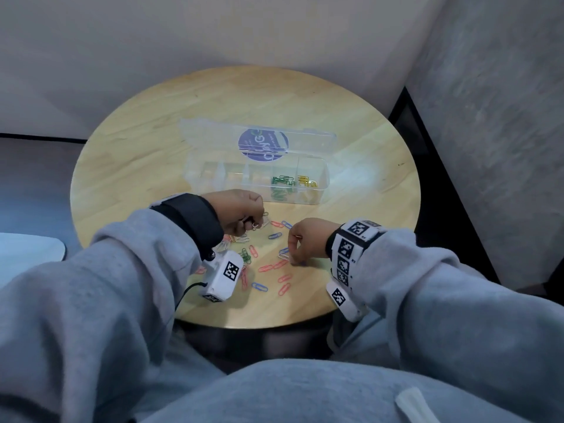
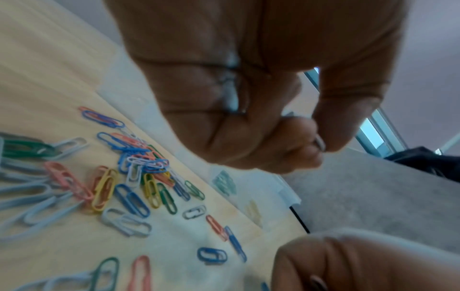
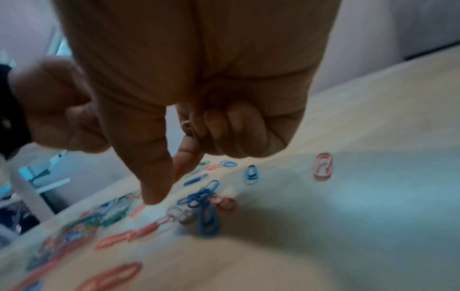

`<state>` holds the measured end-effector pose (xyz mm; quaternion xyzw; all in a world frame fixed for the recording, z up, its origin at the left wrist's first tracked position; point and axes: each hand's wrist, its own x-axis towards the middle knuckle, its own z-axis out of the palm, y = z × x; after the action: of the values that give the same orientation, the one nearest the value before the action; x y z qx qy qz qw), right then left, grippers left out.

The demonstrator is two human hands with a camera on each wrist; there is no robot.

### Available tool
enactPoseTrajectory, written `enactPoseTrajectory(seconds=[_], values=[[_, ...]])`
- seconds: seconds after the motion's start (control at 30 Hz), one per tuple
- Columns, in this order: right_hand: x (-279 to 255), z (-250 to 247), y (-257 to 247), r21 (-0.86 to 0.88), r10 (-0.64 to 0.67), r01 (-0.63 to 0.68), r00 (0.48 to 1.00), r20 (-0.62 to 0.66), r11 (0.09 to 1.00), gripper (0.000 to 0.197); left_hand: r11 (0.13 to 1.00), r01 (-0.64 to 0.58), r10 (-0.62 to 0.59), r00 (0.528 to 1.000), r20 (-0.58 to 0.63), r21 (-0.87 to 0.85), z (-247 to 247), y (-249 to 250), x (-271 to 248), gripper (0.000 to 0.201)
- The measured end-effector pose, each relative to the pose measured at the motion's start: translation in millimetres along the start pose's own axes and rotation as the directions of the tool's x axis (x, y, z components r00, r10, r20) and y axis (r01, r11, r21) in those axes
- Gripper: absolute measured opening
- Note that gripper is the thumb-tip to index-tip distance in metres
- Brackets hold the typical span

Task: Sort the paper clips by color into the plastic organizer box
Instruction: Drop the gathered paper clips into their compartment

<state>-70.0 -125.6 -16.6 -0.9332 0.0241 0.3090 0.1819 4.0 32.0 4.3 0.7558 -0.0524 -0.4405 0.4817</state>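
Paper clips look light, stiff and slippery on the counter, best pinched edgewise; left hand pinches pale clips, right hand likewise.

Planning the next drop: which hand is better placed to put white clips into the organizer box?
Left, probably. The left hand grips white clips in curled fingers and sits just in front of the organizer box. The right hand is nearer the person, fingertips down among the loose clips.
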Motion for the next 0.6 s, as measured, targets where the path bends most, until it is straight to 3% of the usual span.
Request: enactPoseTrajectory(seconds=[0.3,0.4,0.47,0.53,0.6], values=[[10,7,-12,-0.155,0.023,-0.02,1.0,0.017,0.988,0.024,0.972,0.056,-0.064,0.997,-0.032,-0.228,-13,2,-7,0.025],[12,8,-10,-0.155,0.054,-0.051,0.998,0.016,0.987,0.019,0.952,0.059,-0.073,0.997,-0.036,-0.3,-20,0,-8,0.026],[12,2,-7,-0.059,0.087,-0.087,0.996,-0.006,0.994,0.011,0.93,0.052,-0.076,0.996,-0.053,-0.365,-23,0,-8,0.025],[11,-10,-3,0.163,0.116,-0.11,0.993,-0.029,0.98,0.007,0.904,0.025,-0.066,0.995,-0.08,-0.428,-26,2,-7,0.024],[10,-23,-1,0.436,0.14,-0.119,0.99,-0.017,0.892,0.008,0.875,-0.016,-0.048,0.992,-0.12,-0.483,-26,6,-5,0.022]])
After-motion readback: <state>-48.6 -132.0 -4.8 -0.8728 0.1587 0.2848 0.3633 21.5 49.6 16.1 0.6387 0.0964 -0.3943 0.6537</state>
